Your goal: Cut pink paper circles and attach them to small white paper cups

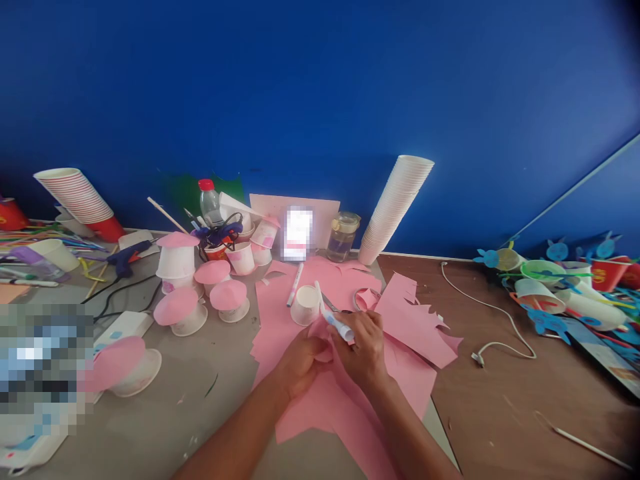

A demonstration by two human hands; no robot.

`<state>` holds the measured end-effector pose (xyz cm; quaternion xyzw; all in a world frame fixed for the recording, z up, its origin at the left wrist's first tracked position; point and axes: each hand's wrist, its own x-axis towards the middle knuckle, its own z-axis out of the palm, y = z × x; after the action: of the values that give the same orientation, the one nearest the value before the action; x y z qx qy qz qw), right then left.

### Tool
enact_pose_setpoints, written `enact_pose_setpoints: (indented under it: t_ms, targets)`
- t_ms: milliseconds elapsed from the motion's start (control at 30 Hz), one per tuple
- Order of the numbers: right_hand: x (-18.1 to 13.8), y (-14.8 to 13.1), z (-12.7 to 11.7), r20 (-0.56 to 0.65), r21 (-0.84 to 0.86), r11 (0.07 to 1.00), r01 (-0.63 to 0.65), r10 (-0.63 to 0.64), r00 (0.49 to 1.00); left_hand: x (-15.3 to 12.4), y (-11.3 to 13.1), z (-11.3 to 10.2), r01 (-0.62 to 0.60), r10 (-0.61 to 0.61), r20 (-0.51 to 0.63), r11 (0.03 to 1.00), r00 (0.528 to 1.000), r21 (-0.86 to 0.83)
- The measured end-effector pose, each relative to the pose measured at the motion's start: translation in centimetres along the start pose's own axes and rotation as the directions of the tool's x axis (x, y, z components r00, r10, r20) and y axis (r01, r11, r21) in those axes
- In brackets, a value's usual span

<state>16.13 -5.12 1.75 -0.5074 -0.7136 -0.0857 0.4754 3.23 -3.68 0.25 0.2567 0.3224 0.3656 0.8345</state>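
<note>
My left hand (303,363) pinches a small piece of pink paper (321,331) between thumb and fingers. In my right hand (364,350) is a white marker (341,327) with bluish markings, held slanting just over that piece; its tip is hard to make out. Right beyond the hands, a white paper cup (305,305) stands on large pink paper sheets (310,417). A second marker (295,285) lies left of the cup. Scissors (367,298) rest on the sheets beyond my right hand, partly hidden.
Paper cups topped with pink discs (229,295) stand to the left, near a blue glue gun (125,259) and cables. A tall cup stack (397,207) leans at the blue wall beside a lidded jar (343,237). A white cable (493,303) and decorated cups (543,297) lie right.
</note>
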Motion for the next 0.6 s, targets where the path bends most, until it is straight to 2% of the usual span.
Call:
enact_pose_setpoints:
  t_ms: [67,133,200,267,400,467,533,600]
  targets:
    - [0.2,0.2,-0.5,-0.079,-0.016,0.998,-0.053,0.052,0.996,-0.1,0.0,-0.1,0.049,-0.048,-0.044,0.999,0.998,0.011]
    - [0.3,0.1,-1.0,-0.08,0.058,0.992,-0.107,0.112,0.991,-0.1,0.0,-0.2,0.063,-0.062,-0.063,0.998,0.996,0.013]
    - [0.4,-0.2,-1.3,0.019,0.168,0.977,-0.132,0.131,0.991,0.0,0.0,-0.3,0.049,-0.049,-0.026,0.999,0.998,0.016]
    - [0.3,-0.6,-1.3,0.139,0.231,0.965,-0.125,0.095,0.986,0.1,0.0,-0.4,0.027,-0.028,0.027,1.0,0.999,0.014]
    - [0.1,-0.8,-0.4,0.245,0.2,0.976,-0.084,0.033,0.969,0.3,0.0,-0.6,0.031,-0.032,0.084,0.999,0.996,0.016]
    - [0.0,-0.4,0.0,0.212,0.142,0.989,-0.048,0.017,0.977,0.3,-0.1,-0.6,0.039,-0.043,0.088,0.998,0.995,0.045]
    - [0.0,0.2,0.0,0.124,0.055,0.998,-0.026,0.019,0.992,0.3,-0.1,-0.6,0.054,-0.06,0.087,0.996,0.994,0.076]
    - [0.1,0.7,-0.4,0.026,-0.015,0.998,-0.058,0.058,0.998,0.1,-0.1,-0.6,0.068,-0.076,0.086,0.994,0.993,0.089]
